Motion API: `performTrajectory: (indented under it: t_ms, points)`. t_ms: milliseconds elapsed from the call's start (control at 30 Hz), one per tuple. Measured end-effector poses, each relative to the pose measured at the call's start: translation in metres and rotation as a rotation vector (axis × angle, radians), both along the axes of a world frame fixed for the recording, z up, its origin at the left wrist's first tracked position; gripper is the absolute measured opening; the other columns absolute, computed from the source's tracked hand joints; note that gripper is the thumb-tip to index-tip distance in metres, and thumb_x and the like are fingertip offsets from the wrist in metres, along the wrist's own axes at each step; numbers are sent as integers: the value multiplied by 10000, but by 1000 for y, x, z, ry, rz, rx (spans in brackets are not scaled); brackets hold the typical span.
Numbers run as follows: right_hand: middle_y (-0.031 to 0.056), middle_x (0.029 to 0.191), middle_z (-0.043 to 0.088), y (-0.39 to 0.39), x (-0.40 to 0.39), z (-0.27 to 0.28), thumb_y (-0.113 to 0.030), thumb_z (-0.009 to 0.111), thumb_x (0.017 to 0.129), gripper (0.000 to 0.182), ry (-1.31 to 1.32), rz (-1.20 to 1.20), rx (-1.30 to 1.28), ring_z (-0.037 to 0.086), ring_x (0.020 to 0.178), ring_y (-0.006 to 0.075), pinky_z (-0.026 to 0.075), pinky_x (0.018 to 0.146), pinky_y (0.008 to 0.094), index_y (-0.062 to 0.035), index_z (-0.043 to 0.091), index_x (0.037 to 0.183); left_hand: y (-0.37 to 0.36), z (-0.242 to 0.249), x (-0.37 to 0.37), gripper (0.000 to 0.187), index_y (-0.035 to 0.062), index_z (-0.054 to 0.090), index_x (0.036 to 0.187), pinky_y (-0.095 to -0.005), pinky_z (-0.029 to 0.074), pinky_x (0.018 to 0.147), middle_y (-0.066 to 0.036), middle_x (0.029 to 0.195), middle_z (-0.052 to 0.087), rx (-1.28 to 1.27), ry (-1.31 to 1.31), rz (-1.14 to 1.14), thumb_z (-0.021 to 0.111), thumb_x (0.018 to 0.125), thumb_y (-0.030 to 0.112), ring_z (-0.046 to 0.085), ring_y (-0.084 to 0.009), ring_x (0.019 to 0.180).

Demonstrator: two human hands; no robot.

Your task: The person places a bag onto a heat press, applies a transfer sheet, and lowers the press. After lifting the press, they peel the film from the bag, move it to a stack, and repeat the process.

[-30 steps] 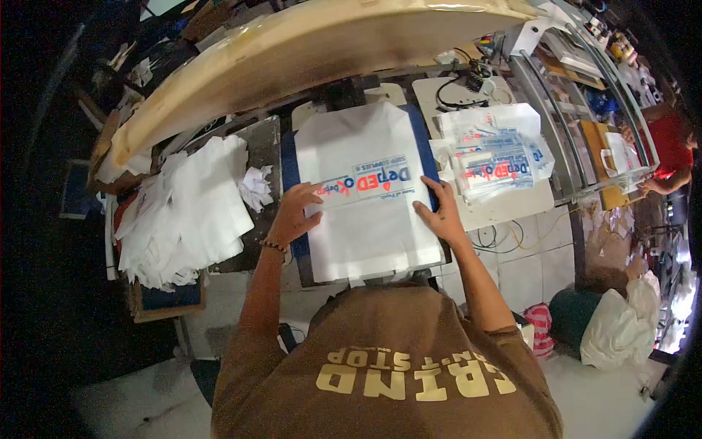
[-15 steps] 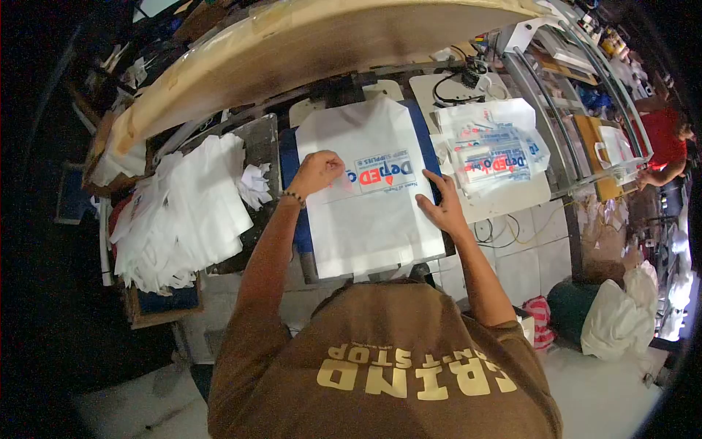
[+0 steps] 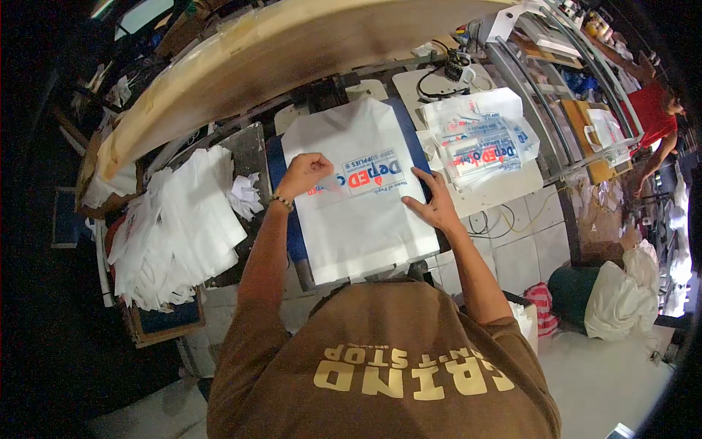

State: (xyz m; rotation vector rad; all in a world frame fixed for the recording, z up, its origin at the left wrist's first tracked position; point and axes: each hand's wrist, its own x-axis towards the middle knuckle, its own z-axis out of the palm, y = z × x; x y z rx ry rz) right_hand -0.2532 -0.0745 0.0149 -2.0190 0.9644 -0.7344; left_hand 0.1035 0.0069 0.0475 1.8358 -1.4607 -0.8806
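A white bag (image 3: 365, 234) lies flat on a blue-edged board in front of me, with blue and red "DepED" lettering (image 3: 373, 174) across it. At the left end of the lettering, my left hand (image 3: 308, 175) is closed in a pinch. A see-through film with reddish print (image 3: 336, 180) appears at its fingertips; its outline is hard to make out. My right hand (image 3: 433, 203) is open, thumb and fingers spread, resting on the bag's right edge beside the lettering.
White bags (image 3: 175, 227) are heaped at left, beside crumpled white paper (image 3: 246, 196). Clear printed sheets (image 3: 482, 146) lie on a pale board (image 3: 504, 192) at right. A long tan panel (image 3: 292, 44) spans the far side. A person in red (image 3: 652, 121) is at far right.
The view has shifted slightly left. My right thumb lies a little further in over the bag, while my left hand keeps its pinch. The person in red has moved an arm.
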Motion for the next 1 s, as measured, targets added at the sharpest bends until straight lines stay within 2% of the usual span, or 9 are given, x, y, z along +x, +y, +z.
performTrajectory:
  t_ms: [100,200,300,400,433,533,667,800,1000]
  points:
    - [197,1301,525,0,1,0,-309,854,752,728,-5,-6,19,534,1229,357,443,1047,419,-131,560,1394,6,-1,6,162,3,725,953,-267,525,658,-56,845,732,1,211,-76,753,885,148,645,-88,739]
    - [194,1291,530,-1,1,-2,-300,857,748,730,-12,-5,21,536,1223,356,444,1042,420,-127,561,1393,5,-1,15,140,2,716,932,-281,541,684,-68,851,733,-34,143,102,750,887,130,662,-103,759]
    - [192,1277,535,-4,-1,-7,-287,859,744,730,-43,10,-2,539,1215,354,447,1035,418,-123,562,1391,2,12,-32,191,0,726,940,-283,546,740,-102,900,729,-19,56,115,765,838,157,698,-162,812]
    - [202,1304,506,-6,-2,-7,-304,829,753,716,-31,29,11,546,1207,371,465,1024,431,-143,549,1393,-12,2,-105,221,11,720,927,-406,529,867,-120,984,668,-370,-269,-153,764,780,169,648,-308,948]
    - [206,1299,506,-7,-2,-8,-289,823,752,715,-70,39,23,546,1203,372,461,1026,431,-136,547,1393,-16,-7,-129,235,24,716,925,-409,494,924,-98,1009,654,-560,-278,-184,775,768,189,612,-295,1026]
    - [215,1282,509,-8,-6,-11,-252,807,744,712,-111,47,30,546,1193,379,454,1024,433,-123,542,1392,-23,-3,-173,242,49,709,918,-389,483,936,-72,1034,642,-569,-467,-92,787,766,221,595,-266,1054]
    - [220,1272,510,-6,-6,-13,-233,796,750,702,-125,39,-2,544,1178,396,458,1017,439,-125,541,1394,-31,-12,-170,256,72,693,902,-430,478,917,-67,1085,646,-464,-471,-115,808,742,235,589,-292,1061]
    - [232,1288,497,-8,-5,-16,-235,799,740,713,-121,37,29,518,1219,403,456,1025,445,-133,541,1397,-27,4,-165,271,47,719,952,-420,480,964,-88,1085,661,-501,-467,-192,794,752,213,597,-302,1076]
    - [246,1375,448,-3,-7,-13,-244,789,744,684,-98,15,-41,471,1290,423,425,1074,473,-172,560,1384,-30,-13,-156,299,36,737,993,-445,448,1032,-108,1140,670,-469,-438,-214,792,755,208,597,-316,1104]
